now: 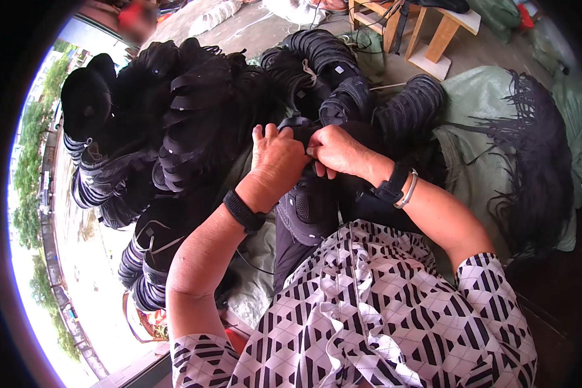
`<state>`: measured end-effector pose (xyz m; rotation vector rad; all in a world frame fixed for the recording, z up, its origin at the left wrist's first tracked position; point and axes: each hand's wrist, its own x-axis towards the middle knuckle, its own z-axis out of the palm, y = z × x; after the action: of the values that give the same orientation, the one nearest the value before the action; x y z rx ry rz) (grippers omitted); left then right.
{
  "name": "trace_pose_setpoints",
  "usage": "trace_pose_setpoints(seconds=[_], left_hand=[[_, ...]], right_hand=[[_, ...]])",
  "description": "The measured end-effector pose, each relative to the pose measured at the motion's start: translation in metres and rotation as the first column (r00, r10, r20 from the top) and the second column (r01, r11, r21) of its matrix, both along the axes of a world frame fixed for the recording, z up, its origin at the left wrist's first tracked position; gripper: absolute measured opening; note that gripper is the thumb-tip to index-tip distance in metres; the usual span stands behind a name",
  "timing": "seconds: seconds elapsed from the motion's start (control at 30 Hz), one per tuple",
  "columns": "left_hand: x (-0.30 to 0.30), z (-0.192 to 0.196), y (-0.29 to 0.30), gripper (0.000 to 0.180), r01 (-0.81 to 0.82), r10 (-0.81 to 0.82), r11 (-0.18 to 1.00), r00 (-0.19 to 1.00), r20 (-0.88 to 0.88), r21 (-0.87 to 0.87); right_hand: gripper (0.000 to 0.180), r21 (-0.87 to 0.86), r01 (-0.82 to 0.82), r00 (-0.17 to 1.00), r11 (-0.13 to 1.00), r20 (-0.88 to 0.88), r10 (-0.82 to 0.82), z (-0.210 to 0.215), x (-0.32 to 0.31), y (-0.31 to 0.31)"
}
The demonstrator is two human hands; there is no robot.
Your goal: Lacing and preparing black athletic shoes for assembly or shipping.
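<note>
Left hand (pixel 275 155) and right hand (pixel 336 152) both gripped one black shoe upper (pixel 307 207) over the lap, apparently steadying it; bundled uppers (pixel 200 110) lay stacked beyond.

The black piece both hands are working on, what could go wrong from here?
Both the left hand and the right hand pinch the black piece close together, so fingers could get nipped. The stacked black pieces lean close by and might slide. Loose black straps at the right could tangle.
</note>
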<state>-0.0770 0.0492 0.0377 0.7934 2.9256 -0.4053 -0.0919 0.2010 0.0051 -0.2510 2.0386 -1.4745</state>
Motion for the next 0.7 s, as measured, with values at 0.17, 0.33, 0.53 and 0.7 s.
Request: trace_pose_setpoints(seconds=[0.17,0.33,0.53,0.7], left_hand=[[0.004,-0.005,-0.004,0.014,0.009,-0.006,0.990,1.000,-0.026,0.137],[0.011,0.012,-0.021,0.010,0.276,-0.092,0.761,0.941,-0.324,0.587],[0.025,0.010,-0.031,0.028,-0.663,-0.028,0.291,0.715,0.699,0.690],[0.035,0.006,-0.028,0.030,-0.931,-0.317,0.176,0.252,0.914,0.318]], right_hand=[[0.017,-0.027,-0.009,1.000,1.000,0.029,0.010,0.004,-0.002,0.003],[0.024,-0.188,0.400,0.532,0.897,-0.749,-0.395,-0.012,-0.006,0.022],[0.028,0.255,0.086,0.734,0.963,-0.670,0.111,-0.008,0.024,0.024],[0.017,0.147,0.049,0.806,0.988,-0.590,0.048,-0.017,0.027,0.011]])
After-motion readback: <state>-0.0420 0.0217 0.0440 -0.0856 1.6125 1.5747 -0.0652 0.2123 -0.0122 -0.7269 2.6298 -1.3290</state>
